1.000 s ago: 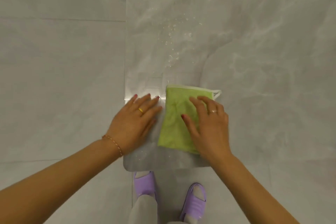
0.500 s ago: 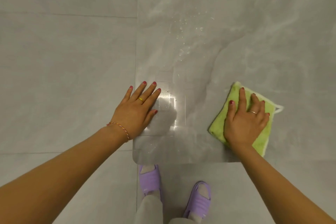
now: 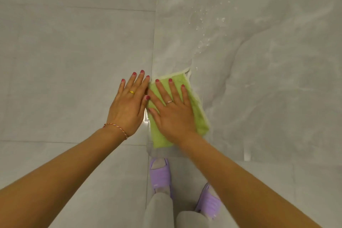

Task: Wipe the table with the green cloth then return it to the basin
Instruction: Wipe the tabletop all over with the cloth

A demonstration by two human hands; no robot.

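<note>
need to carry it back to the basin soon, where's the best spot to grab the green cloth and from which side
Probably its far right corner, by the small white loop. The green cloth lies flat near the table corner, and the right hand covers its middle, with the left hand crowding its left edge. The far and right edges are uncovered, so pinch there from above, coming from the right.

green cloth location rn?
Head view: green cloth lies flat at the table's near left corner, under the right hand, beside the left hand.

The right hand (image 3: 174,114) lies flat, fingers spread, on the green cloth (image 3: 196,109) at the desk's (image 3: 268,79) corner; the left hand (image 3: 127,105) lies flat beside it, touching.
</note>
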